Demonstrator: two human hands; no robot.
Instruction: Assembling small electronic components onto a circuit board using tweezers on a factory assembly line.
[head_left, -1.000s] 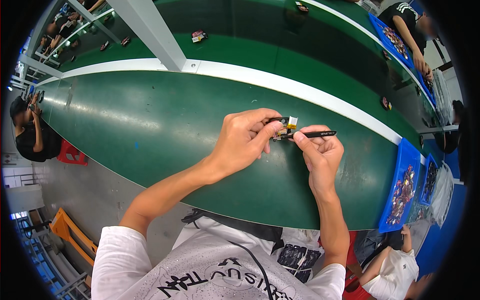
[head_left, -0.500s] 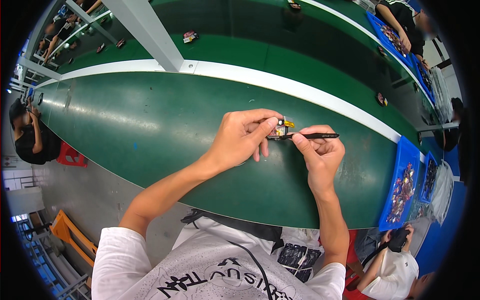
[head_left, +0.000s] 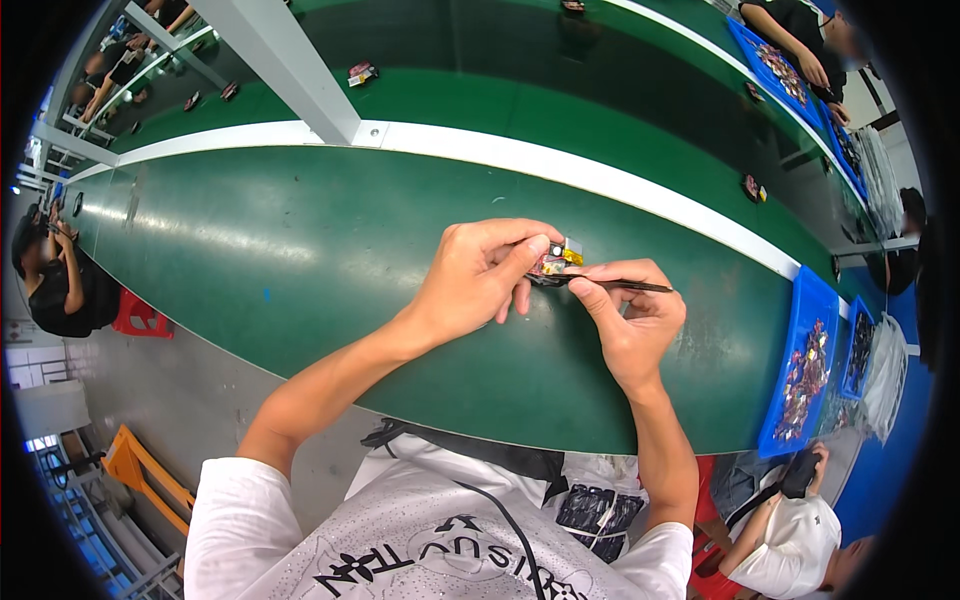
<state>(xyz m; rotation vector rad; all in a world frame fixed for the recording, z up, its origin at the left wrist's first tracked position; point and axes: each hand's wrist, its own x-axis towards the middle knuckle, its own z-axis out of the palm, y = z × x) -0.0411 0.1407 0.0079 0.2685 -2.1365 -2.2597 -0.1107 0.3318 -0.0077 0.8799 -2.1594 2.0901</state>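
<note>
Since half a second ago the two hands have shifted only a little, holding much the same pose over the green table (head_left: 300,250), and the dark tool now lies flatter, its tip drawn in under the small part. The left hand (head_left: 470,285) has its fingers curled and its thumb and forefinger pressed on a small circuit part (head_left: 556,258), a little piece with a yellow block and reddish and silver bits, held just above the table near its white edge stripe (head_left: 560,170). The right hand (head_left: 632,318) pinches a thin black pointed tool (head_left: 615,285) between thumb and forefinger, the other fingers folded into the palm; the tool runs almost level, its tip touching the underside of the part and its far end sticking out to the right past the knuckles. The two hands touch at the fingertips around the part. A blue tray (head_left: 800,370) heaped with small dark and reddish parts sits at the right end of the table, well apart from the hands, with a second blue tray (head_left: 858,345) just beyond it. Another person in a white shirt (head_left: 790,540) sits at the lower right, and a person in black (head_left: 60,290) is at the far left.
</note>
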